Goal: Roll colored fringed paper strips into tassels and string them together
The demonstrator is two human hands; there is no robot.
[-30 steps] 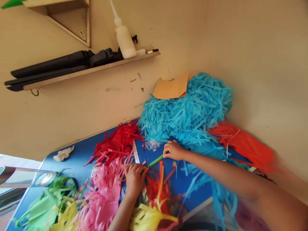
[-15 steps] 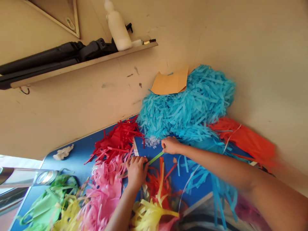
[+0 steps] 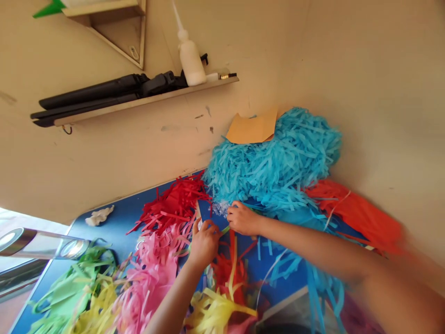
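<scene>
My left hand and my right hand meet near the middle of the blue table, pinching a thin green paper strip between them. Only a short piece of the strip shows between the fingers. Just beyond my hands lies a pale ruler-like strip, with a red shredded paper pile to the left. A pink shredded pile lies under my left wrist. A big light-blue shredded pile rises behind my right hand.
Orange paper lies at right against the wall. Green and yellow shreds sit near the front edge. A wall shelf carries black tools and a white bottle. A brown card tops the blue pile. A crumpled tissue lies far left.
My hands have drawn closer together, so less of the green strip shows between them. The view has shifted a little.
</scene>
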